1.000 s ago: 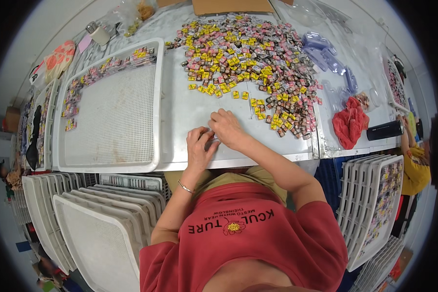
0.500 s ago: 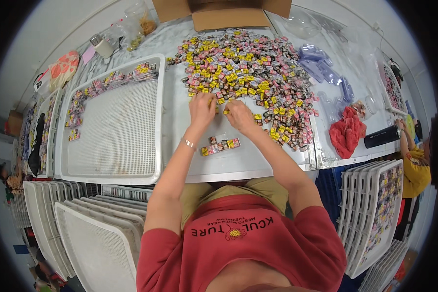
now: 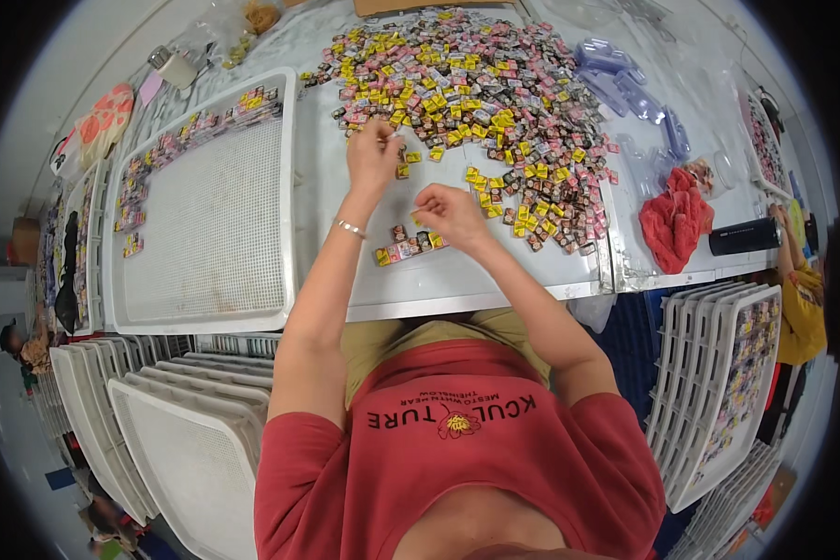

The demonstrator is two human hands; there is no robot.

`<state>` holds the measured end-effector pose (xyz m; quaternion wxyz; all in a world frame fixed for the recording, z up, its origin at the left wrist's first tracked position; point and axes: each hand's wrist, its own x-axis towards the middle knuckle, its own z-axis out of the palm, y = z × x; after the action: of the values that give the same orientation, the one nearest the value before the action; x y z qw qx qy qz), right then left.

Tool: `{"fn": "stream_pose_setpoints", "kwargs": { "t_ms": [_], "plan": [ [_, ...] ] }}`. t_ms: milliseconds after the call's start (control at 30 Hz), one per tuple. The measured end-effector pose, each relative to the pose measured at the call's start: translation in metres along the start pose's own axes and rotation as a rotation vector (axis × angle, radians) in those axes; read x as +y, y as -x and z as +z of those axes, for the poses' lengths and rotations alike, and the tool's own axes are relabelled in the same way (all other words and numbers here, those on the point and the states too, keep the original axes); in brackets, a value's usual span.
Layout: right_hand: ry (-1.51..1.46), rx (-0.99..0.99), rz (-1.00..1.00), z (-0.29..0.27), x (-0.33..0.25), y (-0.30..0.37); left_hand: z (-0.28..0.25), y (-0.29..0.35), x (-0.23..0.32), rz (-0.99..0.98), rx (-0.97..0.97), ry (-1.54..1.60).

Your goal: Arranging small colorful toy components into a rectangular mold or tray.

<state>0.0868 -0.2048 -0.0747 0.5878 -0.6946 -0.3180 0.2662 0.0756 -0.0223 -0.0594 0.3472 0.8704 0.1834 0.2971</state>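
A wide heap of small printed square pieces [image 3: 457,75] in yellow, pink and black lies on the white tabletop. At its near left edge, my left hand [image 3: 373,161] has its fingers bent together over the pieces; what they hold, if anything, is hidden. My right hand [image 3: 450,217] pinches a small yellow piece [image 3: 417,219] between thumb and fingers. Just under it lies a short row of joined pieces [image 3: 411,247], with one or two more set against its far side. A few loose yellow pieces [image 3: 412,157] lie beside my left hand.
To the left, a white mesh tray [image 3: 205,224] has pieces lined along its far and left sides. Clear plastic packs [image 3: 621,79], a red cloth [image 3: 674,224] and a black cylinder [image 3: 745,237] lie at the right. Trays [image 3: 191,448] are stacked below the table; another person's arm [image 3: 791,238] shows at far right.
My right hand has drawn back from the heap toward the short row, carrying a yellow piece. My left hand has stayed at the heap's edge. The view has tilted slightly.
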Motion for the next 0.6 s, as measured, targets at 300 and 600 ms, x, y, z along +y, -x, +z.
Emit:
{"fn": "stream_pose_setpoints", "kwargs": {
  "t_ms": [300, 600],
  "plan": [
    [0.715, 0.156, -0.531, 0.024, -0.005, 0.016, -0.05, 0.072, -0.007, -0.569, -0.151, 0.872],
    [-0.079, -0.071, -0.009, -0.004, -0.044, -0.022, -0.059, 0.063, 0.015, -0.432, -0.37, 0.779]
  ]
}}
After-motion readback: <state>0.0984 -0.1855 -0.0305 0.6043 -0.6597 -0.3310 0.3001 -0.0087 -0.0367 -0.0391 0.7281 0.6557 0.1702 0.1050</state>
